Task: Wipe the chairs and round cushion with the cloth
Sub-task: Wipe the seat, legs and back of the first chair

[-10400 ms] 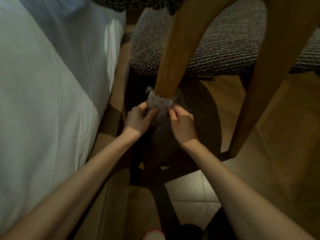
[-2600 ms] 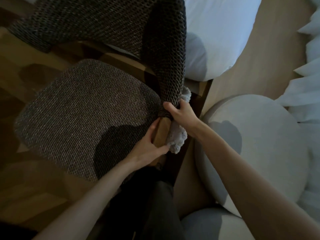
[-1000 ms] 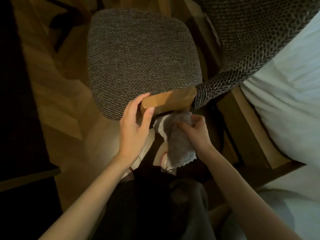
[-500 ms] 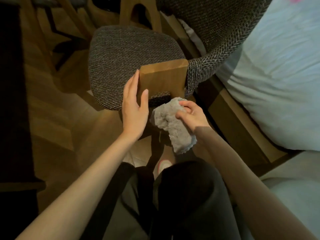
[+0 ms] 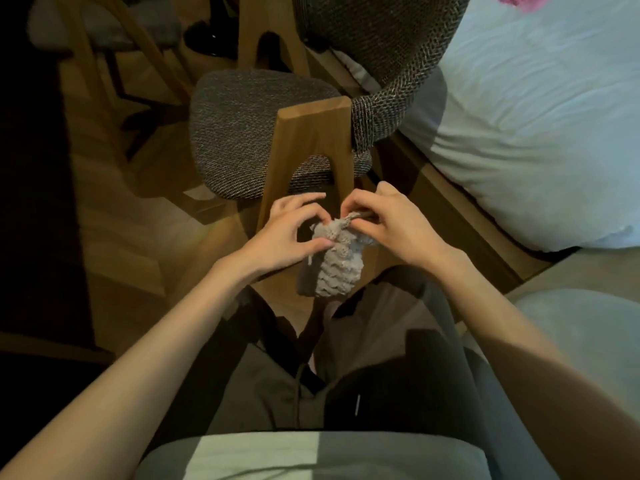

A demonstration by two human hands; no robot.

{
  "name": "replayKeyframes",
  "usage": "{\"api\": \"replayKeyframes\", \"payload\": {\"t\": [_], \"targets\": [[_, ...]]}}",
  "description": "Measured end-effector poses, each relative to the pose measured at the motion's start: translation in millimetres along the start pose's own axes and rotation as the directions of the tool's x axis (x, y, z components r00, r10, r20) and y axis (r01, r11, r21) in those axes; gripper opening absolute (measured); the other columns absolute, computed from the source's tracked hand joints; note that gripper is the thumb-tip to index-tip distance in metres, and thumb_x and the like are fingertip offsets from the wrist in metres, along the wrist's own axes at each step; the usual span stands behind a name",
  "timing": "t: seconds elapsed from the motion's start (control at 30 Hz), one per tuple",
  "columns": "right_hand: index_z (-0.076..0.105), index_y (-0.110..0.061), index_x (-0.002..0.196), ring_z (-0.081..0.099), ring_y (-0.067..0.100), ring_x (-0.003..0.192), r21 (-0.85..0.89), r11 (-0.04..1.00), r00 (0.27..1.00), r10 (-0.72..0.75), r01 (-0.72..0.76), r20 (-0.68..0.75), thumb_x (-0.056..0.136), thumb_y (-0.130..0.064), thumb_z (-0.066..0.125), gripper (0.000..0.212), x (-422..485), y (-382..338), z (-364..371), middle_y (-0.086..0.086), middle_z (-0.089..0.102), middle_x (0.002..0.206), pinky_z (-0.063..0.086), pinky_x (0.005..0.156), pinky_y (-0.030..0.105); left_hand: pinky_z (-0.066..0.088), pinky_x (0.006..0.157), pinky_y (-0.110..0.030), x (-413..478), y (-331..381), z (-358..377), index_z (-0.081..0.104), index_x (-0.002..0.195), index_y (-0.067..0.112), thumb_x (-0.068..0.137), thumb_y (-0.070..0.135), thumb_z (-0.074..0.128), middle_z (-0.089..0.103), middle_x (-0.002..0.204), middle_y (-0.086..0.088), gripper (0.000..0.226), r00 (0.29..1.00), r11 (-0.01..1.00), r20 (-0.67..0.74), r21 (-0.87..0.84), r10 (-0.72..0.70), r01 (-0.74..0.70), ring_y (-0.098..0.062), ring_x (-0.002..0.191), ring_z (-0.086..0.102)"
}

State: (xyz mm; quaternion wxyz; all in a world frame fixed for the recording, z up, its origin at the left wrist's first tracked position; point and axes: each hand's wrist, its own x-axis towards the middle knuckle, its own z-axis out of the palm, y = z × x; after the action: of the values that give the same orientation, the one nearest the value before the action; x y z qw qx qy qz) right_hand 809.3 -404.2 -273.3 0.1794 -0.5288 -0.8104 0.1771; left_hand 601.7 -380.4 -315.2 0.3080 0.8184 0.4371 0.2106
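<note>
A wooden chair point(image 5: 308, 140) with a dark woven seat and curved woven backrest stands in front of me. Its near A-shaped wooden leg frame faces me. A grey ruffled cloth point(image 5: 337, 265) hangs in front of that frame, just below its arch. My left hand point(image 5: 287, 233) pinches the cloth's upper left edge between thumb and fingers. My right hand point(image 5: 388, 223) pinches the upper right edge. A pale round cushion point(image 5: 575, 341) shows at the right edge, partly behind my right arm.
A bed with white bedding point(image 5: 540, 126) lies to the right on a wooden base. A second wooden chair point(image 5: 114, 39) stands at the upper left. A dark surface fills the left edge. My knees in dark trousers point(image 5: 346, 368) sit below the hands.
My left hand has left the chair's wooden frame and now pinches the cloth together with the right. The view has pulled back, showing more of the leg frame.
</note>
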Motion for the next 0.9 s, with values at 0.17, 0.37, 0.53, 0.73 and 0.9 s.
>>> {"api": "replayKeyframes", "payload": {"t": [0.17,0.37,0.53,0.73,0.9], "targets": [[0.06,-0.024,0.103,0.056,0.009,0.086,-0.021,1.0,0.995,-0.026,0.024,-0.095,0.091,-0.024,0.062,0.012,1,-22,2,-0.011,0.063,0.095,0.047,0.07,0.035,0.048,0.073,-0.043,-18,5,-12,0.048,0.094,0.024,0.085,0.035,0.067,0.064,0.095,0.001,0.023,0.999,0.979,-0.021,-0.199,-0.049,0.043,-0.025,0.086,0.062],[0.069,-0.028,0.105,0.056,0.014,0.092,-0.082,0.994,0.967,0.051,-0.073,-0.251,0.092,-0.031,0.061,0.016,10,-26,19,-0.004,0.06,0.1,0.046,0.07,0.032,0.045,0.077,-0.024,-31,-21,-38,0.056,0.112,0.023,0.084,0.035,0.07,0.06,0.101,0.011,0.033,0.975,0.987,-0.175,-0.106,-0.138,0.121,-0.007,0.093,0.058],[0.071,-0.03,0.108,0.043,0.01,0.08,-0.1,0.975,0.936,0.161,-0.2,-0.312,0.092,-0.036,0.061,0.02,28,-24,24,-0.002,0.041,0.092,0.03,0.058,0.022,0.033,0.098,-0.044,-22,-38,-56,0.065,0.101,0.034,0.091,0.035,0.06,0.057,0.105,0.009,0.011,0.928,0.976,-0.306,-0.016,-0.211,0.217,-0.016,0.109,0.047],[0.072,-0.029,0.112,0.063,0.005,0.077,0.056,0.972,0.851,0.226,-0.227,-0.473,0.095,-0.034,0.058,0.022,69,-11,23,-0.009,0.074,0.092,0.033,0.054,0.009,0.021,0.095,-0.032,26,-42,-50,0.069,0.098,0.027,0.083,0.043,0.067,0.04,0.124,-0.003,0.022,0.631,0.9,-0.678,-0.111,-0.378,0.421,-0.024,0.12,0.031],[0.072,-0.019,0.11,0.064,-0.003,0.073,0.351,0.926,0.771,0.323,-0.137,-0.549,0.095,-0.022,0.058,0.021,116,5,33,-0.012,0.068,0.079,0.049,0.072,0.012,0.021,0.091,-0.016,78,-52,-44,0.069,0.097,0.024,0.084,0.04,0.067,0.03,0.107,-0.003,0.021,0.464,0.917,-0.811,-0.211,-0.358,0.339,-0.017,0.104,0.028]]}}
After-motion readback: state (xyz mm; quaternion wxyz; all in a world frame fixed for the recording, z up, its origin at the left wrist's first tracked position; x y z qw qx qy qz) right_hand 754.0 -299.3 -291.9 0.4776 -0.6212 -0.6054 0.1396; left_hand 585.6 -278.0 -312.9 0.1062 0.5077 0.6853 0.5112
